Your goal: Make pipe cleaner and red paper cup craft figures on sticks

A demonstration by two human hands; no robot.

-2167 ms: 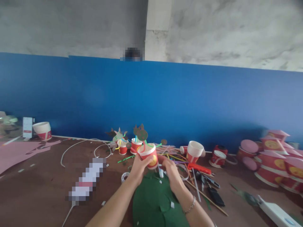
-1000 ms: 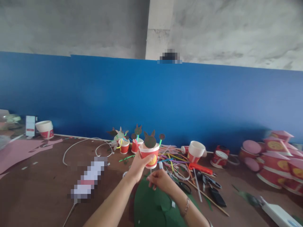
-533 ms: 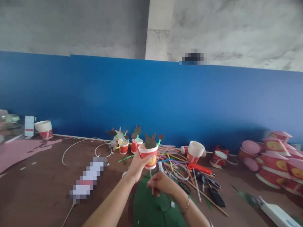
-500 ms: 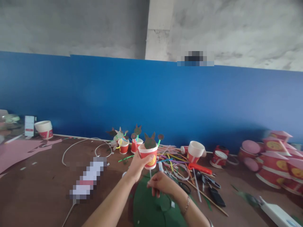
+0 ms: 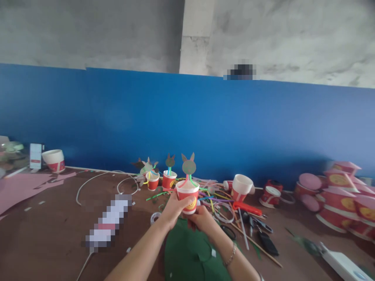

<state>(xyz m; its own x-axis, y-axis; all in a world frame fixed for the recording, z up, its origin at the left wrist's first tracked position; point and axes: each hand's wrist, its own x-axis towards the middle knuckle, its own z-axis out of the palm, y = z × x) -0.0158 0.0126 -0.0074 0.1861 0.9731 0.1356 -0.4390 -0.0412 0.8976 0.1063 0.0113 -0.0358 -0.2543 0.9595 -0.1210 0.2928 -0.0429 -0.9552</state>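
Note:
My left hand [image 5: 175, 208] is wrapped round a red and white paper cup [image 5: 187, 192] with a yellow print, holding it upright above the table. A dark paper animal head [image 5: 189, 167] with two pointed ears stands above the rim on red and green straws [image 5: 190, 179]. Straws also reach out sideways from the cup, one with a round paper disc [image 5: 211, 190]. Directly under the cup, my right hand [image 5: 202, 219] is closed with bent fingers; the white straw it grips is now hidden by hand and cup. Green paper [image 5: 193, 249] lies beneath.
Behind stand similar cups with paper heads [image 5: 169, 180]. Loose coloured straws, an orange-handled tool [image 5: 247, 208] and a plain cup [image 5: 241, 187] are to the right. Stacked cup pieces [image 5: 340, 203] sit far right. A tape roll [image 5: 155, 217] and a white cable [image 5: 88, 181] lie left.
My right hand has moved up to the cup's underside, covering the white straw. The paper head has risen clear of the rim, and the side straws with discs have swung down.

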